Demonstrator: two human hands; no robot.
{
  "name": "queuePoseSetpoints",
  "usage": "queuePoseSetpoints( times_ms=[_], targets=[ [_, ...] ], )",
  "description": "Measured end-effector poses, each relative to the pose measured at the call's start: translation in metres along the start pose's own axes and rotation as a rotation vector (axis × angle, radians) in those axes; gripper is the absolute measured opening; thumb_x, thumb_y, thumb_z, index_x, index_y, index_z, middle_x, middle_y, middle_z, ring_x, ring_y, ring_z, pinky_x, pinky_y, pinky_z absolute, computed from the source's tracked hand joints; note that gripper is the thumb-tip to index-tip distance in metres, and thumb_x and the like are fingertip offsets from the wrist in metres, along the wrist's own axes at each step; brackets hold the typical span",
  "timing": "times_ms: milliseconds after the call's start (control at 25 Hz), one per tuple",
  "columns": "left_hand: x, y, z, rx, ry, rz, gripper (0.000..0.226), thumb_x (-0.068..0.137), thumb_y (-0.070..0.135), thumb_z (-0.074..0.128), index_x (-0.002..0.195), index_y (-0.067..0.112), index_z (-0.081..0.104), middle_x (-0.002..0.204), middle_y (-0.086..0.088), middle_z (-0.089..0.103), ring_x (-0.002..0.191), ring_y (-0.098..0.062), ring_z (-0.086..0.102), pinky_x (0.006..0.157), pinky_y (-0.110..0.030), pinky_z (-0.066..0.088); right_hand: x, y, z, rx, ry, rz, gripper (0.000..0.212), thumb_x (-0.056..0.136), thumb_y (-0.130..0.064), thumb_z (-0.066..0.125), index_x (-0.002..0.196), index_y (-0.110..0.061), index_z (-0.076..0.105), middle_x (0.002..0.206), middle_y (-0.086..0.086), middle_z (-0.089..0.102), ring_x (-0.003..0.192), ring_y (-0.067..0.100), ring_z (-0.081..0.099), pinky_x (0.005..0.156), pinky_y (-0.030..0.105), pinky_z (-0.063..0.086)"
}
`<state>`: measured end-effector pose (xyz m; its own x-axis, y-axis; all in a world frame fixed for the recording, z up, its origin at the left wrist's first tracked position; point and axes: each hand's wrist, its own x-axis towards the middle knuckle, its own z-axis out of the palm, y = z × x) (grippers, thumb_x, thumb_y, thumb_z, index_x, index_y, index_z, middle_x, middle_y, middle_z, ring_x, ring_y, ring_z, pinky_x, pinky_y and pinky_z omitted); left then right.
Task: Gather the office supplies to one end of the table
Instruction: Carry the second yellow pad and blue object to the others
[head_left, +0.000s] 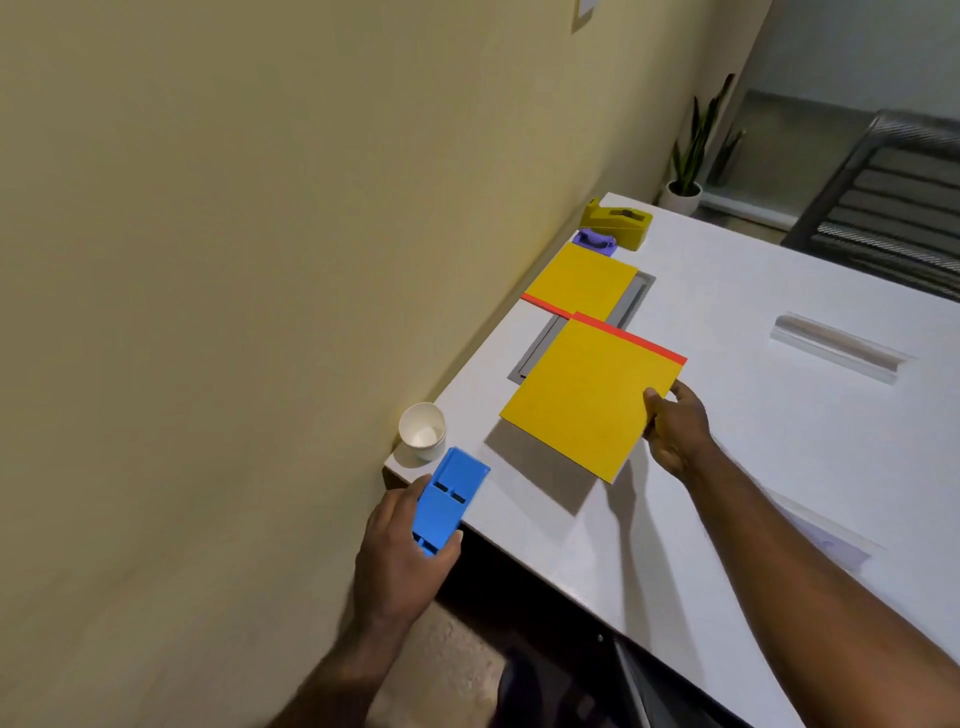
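Above the table (727, 291), right grip (675, 431) pinching yellow pad (587, 400), left grip (400, 545) clasping blue holder (449, 499).

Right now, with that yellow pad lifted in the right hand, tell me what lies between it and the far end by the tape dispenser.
The second yellow pad lies flat along the wall edge, directly between the held yellow pad and the purple item and tape dispenser. Nothing taller is visible in that stretch.
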<state>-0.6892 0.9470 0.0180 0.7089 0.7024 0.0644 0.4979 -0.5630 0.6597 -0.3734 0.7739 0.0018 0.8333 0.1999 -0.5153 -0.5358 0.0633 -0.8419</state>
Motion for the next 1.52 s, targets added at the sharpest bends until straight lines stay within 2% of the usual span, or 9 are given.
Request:
queuePoseSetpoints(
  times_ms=[160, 280, 600, 720, 800, 880, 1000, 1080, 1520],
  targets=[
    [0.014, -0.008, 0.019, -0.014, -0.033, -0.015, 0.07, 0.07, 0.03, 0.083, 0.132, 0.027, 0.05, 0.108, 0.011, 0.054, 0.098, -0.012, 0.055, 0.068, -0.017, 0.048, 0.044, 0.011, 0.013, -0.017, 0.053, 0.037, 0.028, 0.099, -0.006, 0.046, 0.126, -0.012, 0.052, 0.13, 0.017, 0.059, 0.1, 0.033, 0.064, 0.086, 0.05, 0.053],
    [0.022, -0.014, 0.027, 0.012, -0.005, 0.032, 0.069, 0.066, 0.021, 0.087, 0.128, 0.015, 0.056, 0.104, 0.004, 0.057, 0.092, -0.016, 0.058, 0.067, -0.024, 0.054, 0.072, 0.018, 0.029, -0.094, 0.066, 0.073, 0.035, 0.099, -0.009, 0.048, 0.133, -0.009, 0.049, 0.132, 0.025, 0.055, 0.122, 0.048, 0.051, 0.1, 0.064, 0.04],
    [0.046, -0.026, 0.055, 0.035, -0.054, 0.056, 0.074, 0.063, 0.02, 0.09, 0.128, 0.009, 0.055, 0.106, -0.005, 0.06, 0.097, -0.017, 0.058, 0.067, -0.024, 0.055, 0.129, 0.031, 0.077, -0.091, 0.038, 0.108, 0.038, 0.098, -0.008, 0.049, 0.136, -0.005, 0.045, 0.133, 0.026, 0.053, 0.121, 0.042, 0.054, 0.101, 0.057, 0.044],
    [0.044, -0.033, 0.063, 0.036, -0.078, 0.052, 0.077, 0.063, 0.023, 0.09, 0.129, 0.012, 0.052, 0.111, -0.005, 0.059, 0.101, -0.019, 0.058, 0.073, -0.028, 0.056, 0.147, 0.037, 0.089, -0.1, 0.039, 0.126, 0.035, 0.098, -0.009, 0.049, 0.133, -0.003, 0.043, 0.131, 0.03, 0.05, 0.095, 0.039, 0.056, 0.099, 0.051, 0.046],
    [0.04, -0.038, 0.064, 0.036, -0.074, 0.056, 0.079, 0.06, 0.021, 0.092, 0.128, 0.01, 0.053, 0.11, -0.005, 0.06, 0.098, -0.021, 0.06, 0.074, -0.034, 0.059, 0.153, 0.041, 0.096, -0.112, 0.04, 0.152, 0.039, 0.098, -0.009, 0.049, 0.136, -0.004, 0.042, 0.126, 0.029, 0.054, 0.125, 0.04, 0.05, 0.102, 0.06, 0.041],
    [0.035, -0.042, 0.063, 0.038, -0.084, 0.055, 0.08, 0.057, 0.019, 0.093, 0.126, 0.007, 0.055, 0.108, -0.006, 0.061, 0.095, -0.023, 0.062, 0.072, -0.036, 0.06, 0.159, 0.046, 0.103, -0.136, 0.04, 0.163, 0.032, 0.098, -0.009, 0.05, 0.129, -0.002, 0.046, 0.124, 0.035, 0.052, 0.117, 0.048, 0.053, 0.099, 0.067, 0.039],
    [0.03, -0.047, 0.06, 0.052, -0.097, 0.048, 0.082, 0.053, 0.016, 0.095, 0.125, 0.003, 0.057, 0.105, -0.007, 0.063, 0.091, -0.025, 0.063, 0.069, -0.038, 0.061, 0.16, 0.044, 0.11, -0.159, 0.037, 0.143, 0.012, 0.098, -0.011, 0.05, 0.109, -0.006, 0.048, 0.089, 0.028, 0.05, 0.078, 0.027, 0.061, 0.079, 0.037, 0.052],
    [0.028, -0.05, 0.059, 0.06, -0.089, 0.054, 0.083, 0.049, 0.013, 0.096, 0.122, 0.001, 0.059, 0.103, -0.008, 0.064, 0.088, -0.025, 0.064, 0.068, -0.04, 0.06, 0.164, 0.041, 0.115, -0.165, 0.056, 0.134, 0.012, 0.098, -0.01, 0.049, 0.089, -0.014, 0.043, 0.071, 0.009, 0.037, 0.058, 0.017, 0.037, 0.06, 0.03, 0.037],
    [0.024, -0.059, 0.056, 0.061, -0.093, 0.081, 0.087, 0.043, 0.015, 0.097, 0.121, 0.001, 0.061, 0.102, -0.005, 0.065, 0.086, -0.021, 0.064, 0.074, -0.032, 0.057, 0.174, 0.044, 0.111, -0.41, 0.161, 0.056, 0.041, 0.09, -0.016, 0.063, 0.064, -0.021, 0.031, 0.068, 0.006, 0.036, 0.059, 0.018, 0.037, 0.058, 0.029, 0.032]
  ],
)
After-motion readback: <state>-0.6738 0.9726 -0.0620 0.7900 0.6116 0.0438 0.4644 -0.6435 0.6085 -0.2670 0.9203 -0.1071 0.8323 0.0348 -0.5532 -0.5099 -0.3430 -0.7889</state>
